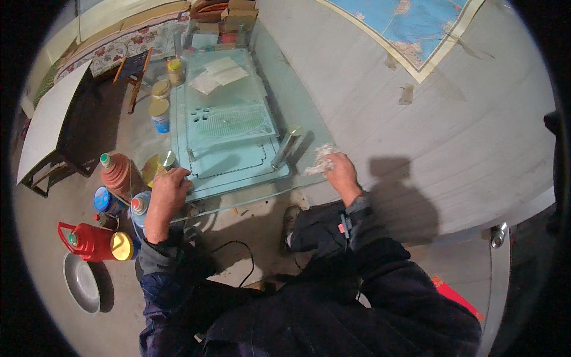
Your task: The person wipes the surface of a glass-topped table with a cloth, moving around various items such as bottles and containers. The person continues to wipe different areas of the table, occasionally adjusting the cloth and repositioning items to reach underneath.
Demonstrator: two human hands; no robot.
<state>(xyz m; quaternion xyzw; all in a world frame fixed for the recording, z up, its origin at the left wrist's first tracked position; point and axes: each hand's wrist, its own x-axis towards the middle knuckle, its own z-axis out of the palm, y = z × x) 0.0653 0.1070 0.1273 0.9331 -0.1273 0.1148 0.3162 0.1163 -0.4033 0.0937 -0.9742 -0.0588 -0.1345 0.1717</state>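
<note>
My right hand [342,175] grips a crumpled whitish cloth [322,159] at the right edge of a glass-topped table [308,107], close to the grey wall. At the table's near left corner is my left hand [168,192], its fingers curled; whether it holds the small thing at its fingertips, I cannot tell. A metal-looking cylinder [287,147] stands between the hands, seen with the glass. Beyond lie a patterned glass panel [232,121] and several pale sheets [219,75]. Jars with yellow lids [159,107] line the left side, and a silvery lid [168,159] shows beside my left hand.
On the floor at left stand a pinkish thermos [120,174], a red thermos [91,241], a blue-lidded can [107,199] and a grey basin [81,283]. Farther back are a white-topped table [53,116] and a folding stool [134,69]. A black cable [250,254] lies near my feet.
</note>
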